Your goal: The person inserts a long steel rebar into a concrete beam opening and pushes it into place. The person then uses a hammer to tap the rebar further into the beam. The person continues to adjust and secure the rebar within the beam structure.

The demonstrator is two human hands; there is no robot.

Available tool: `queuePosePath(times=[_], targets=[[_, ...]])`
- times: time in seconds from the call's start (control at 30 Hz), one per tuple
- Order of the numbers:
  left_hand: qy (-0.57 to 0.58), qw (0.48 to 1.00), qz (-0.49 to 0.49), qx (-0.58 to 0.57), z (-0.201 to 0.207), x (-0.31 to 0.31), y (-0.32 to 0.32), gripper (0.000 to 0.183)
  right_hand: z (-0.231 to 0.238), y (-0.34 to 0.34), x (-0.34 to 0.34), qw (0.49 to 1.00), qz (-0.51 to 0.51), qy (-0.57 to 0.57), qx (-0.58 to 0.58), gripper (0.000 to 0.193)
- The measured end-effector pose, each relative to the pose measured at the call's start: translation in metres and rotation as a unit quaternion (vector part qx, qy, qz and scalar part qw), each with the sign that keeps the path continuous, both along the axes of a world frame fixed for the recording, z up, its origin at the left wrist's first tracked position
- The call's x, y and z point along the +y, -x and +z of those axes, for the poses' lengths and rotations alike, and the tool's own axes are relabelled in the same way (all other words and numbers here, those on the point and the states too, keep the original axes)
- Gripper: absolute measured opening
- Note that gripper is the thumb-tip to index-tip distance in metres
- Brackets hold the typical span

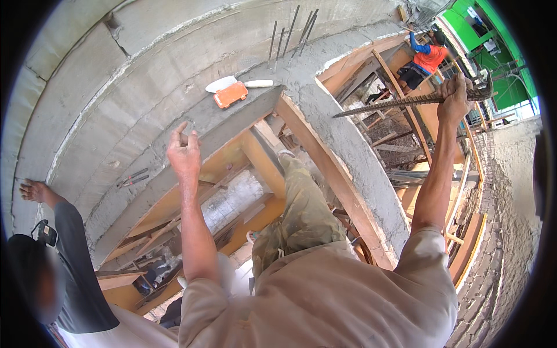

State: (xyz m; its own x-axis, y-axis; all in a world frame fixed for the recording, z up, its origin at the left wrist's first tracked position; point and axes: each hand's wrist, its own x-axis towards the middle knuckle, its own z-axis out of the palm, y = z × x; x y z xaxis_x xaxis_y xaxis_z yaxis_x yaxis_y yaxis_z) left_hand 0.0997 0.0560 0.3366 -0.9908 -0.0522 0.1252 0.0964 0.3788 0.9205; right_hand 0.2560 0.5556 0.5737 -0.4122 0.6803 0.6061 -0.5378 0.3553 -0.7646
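A raw concrete ledge [217, 129] curves along the foot of a wall of large grey blocks [145, 81], its top trowelled rough and its inner edge dropping to open bays framed in timber. At the ledge's inner corner a concrete beam [362, 171] branches off toward the lower right, faced with a brown wooden board [328, 174] crusted with cement. Beyond the beam's far edge lie loose planks and slanting props, and a green partition [496, 52] stands in the upper right; a coarse, ridged wall [505, 197] bends down the right side.

The right hand [454, 97] is closed around a ribbed steel bar [386, 107], raised over the bay past the beam; the bar tapers to a point on the left and is hooked at the other end. The left hand [184, 152] is raised in front of the ledge, fingers partly spread and bent.

Near the inner corner, an orange case [231, 94] with rounded corners lies against a trowel [259, 83] with a pale handle; what the case holds cannot be seen. Slim pliers [134, 177] rest farther left on the ledge, and thin rods [308, 33] rise near its wall side.

A co-worker in an orange vest [429, 58] crouches beyond the beam; another in dark sleeves [81, 272] reaches to the wall at lower left.
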Motion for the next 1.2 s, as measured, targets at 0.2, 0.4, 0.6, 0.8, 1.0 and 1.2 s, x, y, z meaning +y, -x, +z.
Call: queuePosePath(times=[0.2, 0.4, 0.6, 0.8, 1.0, 1.2], targets=[[-0.088, 0.992, -0.079, -0.051, -0.039, 0.045, -0.052, 0.042, -0.001, -0.023, -0.008, 1.000, -0.019, -0.001, 0.025, 0.025], [-0.016, 0.981, -0.143, -0.128, -0.135, 0.046, -0.139, 0.045, -0.007, -0.031, -0.006, 0.999, -0.024, 0.006, 0.032, 0.021], [0.166, 0.908, -0.293, -0.248, -0.238, -0.015, -0.239, 0.039, -0.007, -0.043, 0.004, 0.998, -0.031, 0.020, 0.045, 0.020], [0.261, 0.841, -0.284, -0.379, -0.262, -0.085, -0.277, 0.043, -0.023, -0.084, 0.022, 0.996, -0.046, 0.058, 0.041, 0.021], [0.184, 0.880, -0.187, -0.396, -0.218, -0.068, -0.220, 0.042, -0.054, -0.178, 0.029, 0.995, -0.037, 0.095, 0.010, 0.026], [0.141, 0.936, -0.188, -0.261, -0.212, 0.000, -0.157, 0.045, -0.090, -0.228, -0.005, 0.996, -0.018, 0.085, 0.001, 0.027]])
